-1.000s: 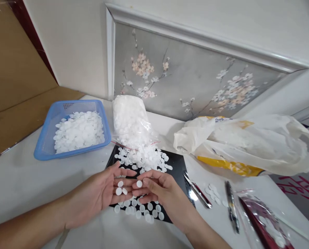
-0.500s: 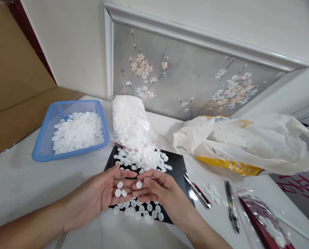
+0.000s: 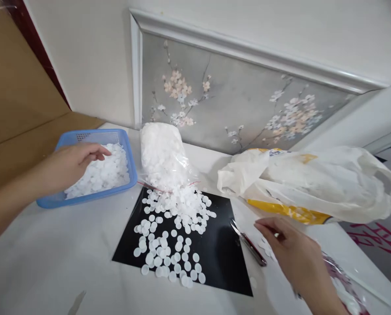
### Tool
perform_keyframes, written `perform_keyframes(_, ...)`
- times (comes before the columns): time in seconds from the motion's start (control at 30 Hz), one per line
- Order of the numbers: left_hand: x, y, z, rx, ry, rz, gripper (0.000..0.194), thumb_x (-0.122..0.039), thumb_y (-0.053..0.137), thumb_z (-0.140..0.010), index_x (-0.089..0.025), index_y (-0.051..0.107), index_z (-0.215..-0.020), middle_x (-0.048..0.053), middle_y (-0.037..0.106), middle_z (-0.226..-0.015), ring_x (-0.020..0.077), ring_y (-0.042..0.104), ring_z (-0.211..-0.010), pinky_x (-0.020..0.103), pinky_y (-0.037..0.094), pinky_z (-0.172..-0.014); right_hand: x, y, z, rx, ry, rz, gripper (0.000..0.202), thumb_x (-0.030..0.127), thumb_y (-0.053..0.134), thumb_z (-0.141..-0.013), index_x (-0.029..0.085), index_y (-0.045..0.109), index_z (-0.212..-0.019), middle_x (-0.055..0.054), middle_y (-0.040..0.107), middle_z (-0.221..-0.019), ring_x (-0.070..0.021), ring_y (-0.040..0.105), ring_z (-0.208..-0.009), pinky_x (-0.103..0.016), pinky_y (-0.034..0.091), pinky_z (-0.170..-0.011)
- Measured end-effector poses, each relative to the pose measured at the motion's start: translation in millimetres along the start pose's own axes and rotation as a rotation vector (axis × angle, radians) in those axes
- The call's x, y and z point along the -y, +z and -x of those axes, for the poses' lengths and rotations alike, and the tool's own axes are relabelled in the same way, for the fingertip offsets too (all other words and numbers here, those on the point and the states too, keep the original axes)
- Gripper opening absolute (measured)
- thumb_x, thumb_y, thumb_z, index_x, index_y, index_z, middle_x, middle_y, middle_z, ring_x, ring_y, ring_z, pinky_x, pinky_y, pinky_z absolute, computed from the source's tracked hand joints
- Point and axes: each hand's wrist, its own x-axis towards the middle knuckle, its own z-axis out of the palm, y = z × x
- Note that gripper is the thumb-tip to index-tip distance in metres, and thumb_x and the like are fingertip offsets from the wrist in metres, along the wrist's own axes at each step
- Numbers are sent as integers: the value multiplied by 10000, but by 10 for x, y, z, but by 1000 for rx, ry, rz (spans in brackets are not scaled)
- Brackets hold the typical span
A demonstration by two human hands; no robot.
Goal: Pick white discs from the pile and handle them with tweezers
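Note:
My left hand [image 3: 72,165] is over the blue plastic basket [image 3: 132,164], palm down with its fingers loosely stretched and nothing visible in them. White round discs [image 3: 108,175] are heaped in the basket. To the right, my right hand [image 3: 290,249] is closed in a pinch above a small group of white discs [image 3: 265,248]; its fingertips hide anything between them. A black sheet [image 3: 226,258] lies between the hands with many loose discs on it. More discs spill onto it from an open clear plastic bag [image 3: 162,146].
Tweezers or scissors-like metal tool [image 3: 249,245] lies at the sheet's right edge. A white and yellow plastic bag [image 3: 313,183] rests behind my right hand. A framed flower picture [image 3: 241,100] leans at the back, and cardboard [image 3: 14,83] stands at left.
My hands have parted from over the black sheet. The left moved to the basket, and the discs seen on its palm are out of sight. The right moved rightward to the small disc group.

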Motion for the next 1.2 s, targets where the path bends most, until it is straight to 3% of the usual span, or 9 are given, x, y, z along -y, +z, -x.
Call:
perform_keyframes(0.13,78,130,-71,-18,146,-165,459,-371,329,-851,-122,663,-1044,134,675,-1178,303,533,-1149,480,337,-1009,-236,-29,64,-89,-90,133,406,546,418,-829,232,651,-718,-111,723,-908,-312,676,-833,-419,484,-717)
perform_keyframes(0.23,-37,247,92,-232,292,-168,475,-398,268,-914,-172,681,-849,114,701,-1082,275,561,-1091,456,324,-1006,-191,-21,211,-49,-28,117,413,488,338,-912,233,602,-723,-56,666,-647,-249,653,-606,-358,482,-594)
perform_keyframes(0.3,-159,366,267,-297,405,-116,419,-385,301,-949,-207,661,-831,66,713,-917,244,598,-965,413,346,-956,-85,16,334,-35,-57,21,330,399,344,-945,224,622,-922,-42,668,-698,-217,651,-603,-313,487,-555)
perform_keyframes(0.37,-293,533,455,-231,549,20,280,-355,418,-944,-238,653,-844,16,703,-819,210,607,-842,343,394,-855,50,78,457,8,-217,-91,246,343,409,-944,232,628,-968,-77,682,-908,-220,675,-793,-312,523,-653)
perform_keyframes(0.5,-552,909,773,159,656,237,119,-294,567,-902,-273,682,-883,-8,687,-820,195,592,-792,300,400,-732,303,213,637,215,-393,-248,152,241,540,-918,239,640,-804,-43,654,-788,-191,638,-721,-288,512,-636)
perform_keyframes(0.6,-737,1093,941,304,712,224,85,-216,643,-861,-257,663,-933,-8,644,-864,193,563,-812,291,374,-737,431,285,692,280,-464,-305,156,154,556,-902,238,642,-803,-21,653,-757,-183,616,-707,-294,490,-636)
perform_keyframes(0.87,-1123,1314,1081,368,842,38,247,-226,792,-746,-181,549,-744,-15,555,-776,177,491,-726,297,317,-674,552,456,715,336,-511,-274,202,89,742,-767,212,584,-791,-2,600,-803,-177,570,-752,-279,465,-644)
perform_keyframes(1.0,-1123,1432,1068,335,898,23,185,-147,670,-844,-184,528,-732,-5,538,-797,182,475,-768,298,314,-662,571,473,684,303,-659,-271,96,111,627,-882,200,621,-847,-27,603,-837,-169,556,-768,-274,485,-668)
perform_keyframes(1.2,-1087,1376,1072,243,1178,-62,305,5,397,-876,-190,617,-796,64,593,-750,223,456,-713,353,346,-693,576,454,692,234,-960,-155,242,128,414,-992,143,637,-899,-60,621,-795,-180,532,-714,-298,491,-646)
